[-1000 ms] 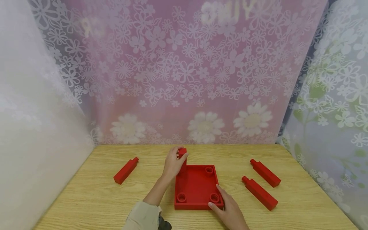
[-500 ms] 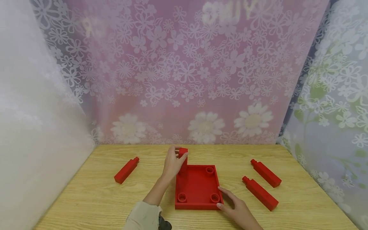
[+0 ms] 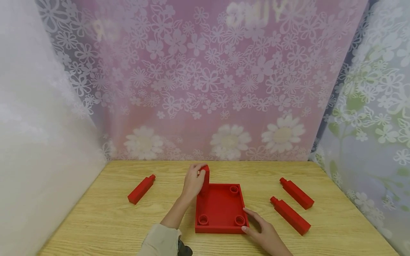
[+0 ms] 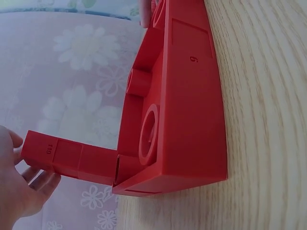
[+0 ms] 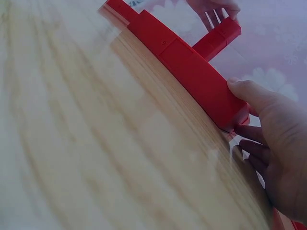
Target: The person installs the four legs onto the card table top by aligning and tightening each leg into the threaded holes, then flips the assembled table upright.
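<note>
A shallow red square tray-like piece point(image 3: 219, 206) lies on the table with round sockets inside its corners. At its far left corner stands an upright red square leg point(image 4: 81, 159), its lower end down at the socket there. My left hand point(image 3: 193, 183) holds this leg near the top, between thumb and fingers. My right hand point(image 3: 264, 231) holds the tray-like piece at its near right corner, thumb at the near side and fingers along the right side. In the right wrist view, the thumb point(image 5: 249, 91) presses on that corner.
Another red leg point(image 3: 141, 189) with a narrow round end lies to the left on the wooden table point(image 3: 105, 227). To the right lie two more, a farther leg point(image 3: 297, 193) and a nearer leg point(image 3: 290, 216). A flowered curtain point(image 3: 205, 89) hangs behind.
The left fingers have shifted round the top of the leg, and the leg has turned slightly. My right hand has slid a little right, its thumb moving from the near rim to the corner.
</note>
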Available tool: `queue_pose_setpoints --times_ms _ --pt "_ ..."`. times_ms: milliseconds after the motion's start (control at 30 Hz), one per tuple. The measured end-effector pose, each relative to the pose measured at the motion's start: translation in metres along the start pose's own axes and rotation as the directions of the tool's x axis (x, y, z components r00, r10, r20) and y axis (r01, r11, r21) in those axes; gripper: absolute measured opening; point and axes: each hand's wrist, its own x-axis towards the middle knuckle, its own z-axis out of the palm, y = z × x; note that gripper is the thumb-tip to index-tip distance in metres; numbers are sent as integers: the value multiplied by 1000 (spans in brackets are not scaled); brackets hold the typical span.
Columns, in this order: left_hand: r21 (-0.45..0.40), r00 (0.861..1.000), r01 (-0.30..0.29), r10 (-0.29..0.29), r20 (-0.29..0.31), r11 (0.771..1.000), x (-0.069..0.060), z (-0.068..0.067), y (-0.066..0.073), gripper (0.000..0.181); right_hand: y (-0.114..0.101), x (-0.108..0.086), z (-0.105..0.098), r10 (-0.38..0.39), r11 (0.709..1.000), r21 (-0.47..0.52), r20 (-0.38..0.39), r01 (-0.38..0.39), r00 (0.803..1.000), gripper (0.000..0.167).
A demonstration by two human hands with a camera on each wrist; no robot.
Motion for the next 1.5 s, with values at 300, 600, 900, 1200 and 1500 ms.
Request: queue_pose_setpoints --times_ms 300,600,900,1200,1500 --pt "16 999 -4 5 -33 1000 0 4 1 33 -1 0 0 -11 1000 -9 -2 10 1000 63" --pt "-86 995 71 -77 -71 994 -1 3 -2 44 -3 -1 0 -21 1000 -3 -1 21 1000 62" --pt "-114 999 42 -44 -12 993 -1 -1 -4 36 -2 -1 0 -31 999 13 -5 31 999 62" --pt "-45 999 48 -48 17 998 -1 -1 -2 33 -2 -1 -1 -30 999 11 -4 30 1000 63" --pt "-9 1000 7 -7 12 1000 -3 2 -5 34 -2 -1 0 -22 1000 8 7 22 1000 63"
